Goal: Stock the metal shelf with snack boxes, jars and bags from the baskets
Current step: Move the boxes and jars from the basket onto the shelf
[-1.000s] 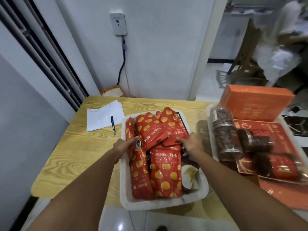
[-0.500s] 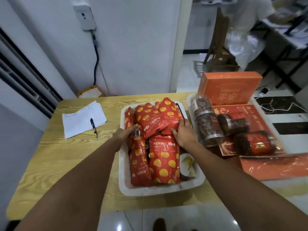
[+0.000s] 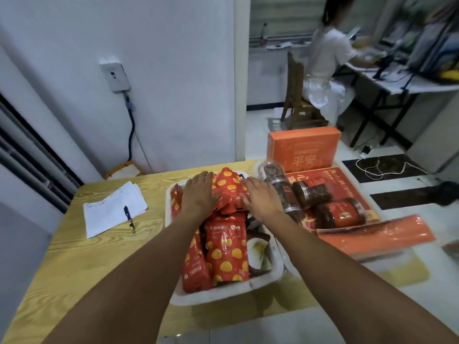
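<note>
A white basket on the wooden table holds several red snack bags with yellow dots. My left hand and my right hand lie with fairly straight fingers on the bags at the basket's far end, one on each side of a raised bag. To the right, three clear jars of nuts lie on red flat boxes, and behind them an orange box stands upright. The metal shelf is out of view.
A sheet of paper with a pen lies on the table's left side. A flat orange pack lies at the right. Beyond the doorway a person sits on a wooden chair at a desk. Cables lie on the floor.
Both hands have moved from the middle of the basket to the bags at its far end and closer together. The view has swung up and to the right.
</note>
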